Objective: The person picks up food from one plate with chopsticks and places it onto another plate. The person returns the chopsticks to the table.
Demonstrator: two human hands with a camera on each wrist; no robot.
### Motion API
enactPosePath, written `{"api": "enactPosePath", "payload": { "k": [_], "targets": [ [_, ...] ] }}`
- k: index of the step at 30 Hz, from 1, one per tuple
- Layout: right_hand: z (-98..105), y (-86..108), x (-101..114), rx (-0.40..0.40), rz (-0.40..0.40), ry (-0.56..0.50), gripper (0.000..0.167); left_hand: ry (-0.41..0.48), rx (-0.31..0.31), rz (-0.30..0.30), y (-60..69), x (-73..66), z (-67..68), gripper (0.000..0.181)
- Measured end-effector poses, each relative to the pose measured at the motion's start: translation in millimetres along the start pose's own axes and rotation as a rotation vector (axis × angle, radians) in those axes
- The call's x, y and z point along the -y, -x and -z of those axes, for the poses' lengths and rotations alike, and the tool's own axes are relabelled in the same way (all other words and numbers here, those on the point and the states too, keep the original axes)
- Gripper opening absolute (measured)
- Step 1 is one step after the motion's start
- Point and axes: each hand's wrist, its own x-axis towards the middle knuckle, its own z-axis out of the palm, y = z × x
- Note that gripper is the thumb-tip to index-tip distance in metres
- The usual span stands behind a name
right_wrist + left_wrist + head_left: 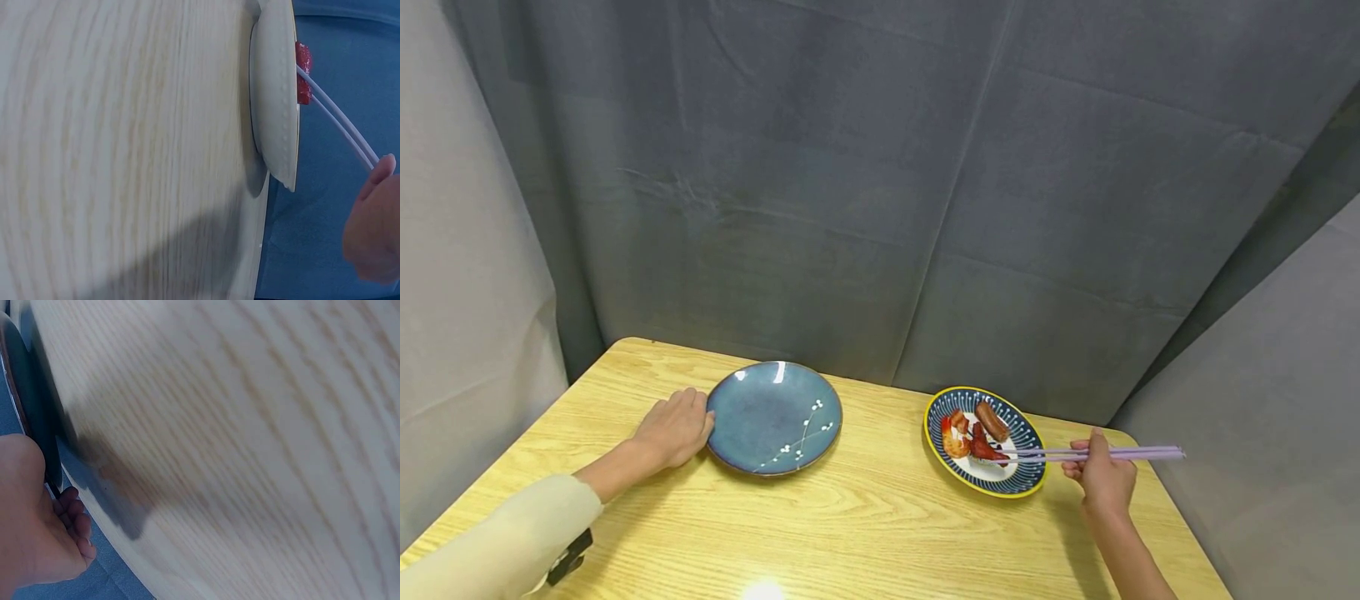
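Observation:
On the left, my left hand [676,427] holds the rim of a blue plate [760,417] with white blossom sprigs. The left wrist view shows the thumb above that rim and curled fingers below it. My right hand [1107,482] grips a pair of lilac chopsticks [1142,453] pointing left over a yellow-rimmed patterned dish [1024,435]. Their tips touch a dark red piece of meat [981,443], also visible as a red lump [304,69] above the dish edge in the right wrist view. A sausage [992,421] and an orange-and-white food piece [955,446] lie beside it.
Both dishes stand near the back edge of a light wooden table [820,533], with a stretch of wood between them. A dark grey curtain [775,208] hangs right behind. Pale cloth panels [467,208] flank the table on both sides.

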Motion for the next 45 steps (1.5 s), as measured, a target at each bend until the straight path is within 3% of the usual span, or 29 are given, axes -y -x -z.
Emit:
{"api": "enactPosePath", "payload": {
  "k": [15,34,45],
  "targets": [
    [6,-3.9,-8,-0.011,0.028,0.1,0.05,-0.009,-0.004,0.002,-0.4,0.6,-1.9,0.022],
    [4,-5.1,-12,-0.029,0.057,0.137,0.048,0.01,-0.04,-0.009,0.2,-0.2,-3.3,0.019],
    [0,-1.3,-11,-0.023,0.075,0.174,0.047,-0.003,-0.011,-0.001,-0.2,-0.3,-0.4,0.021]
  ]
}}
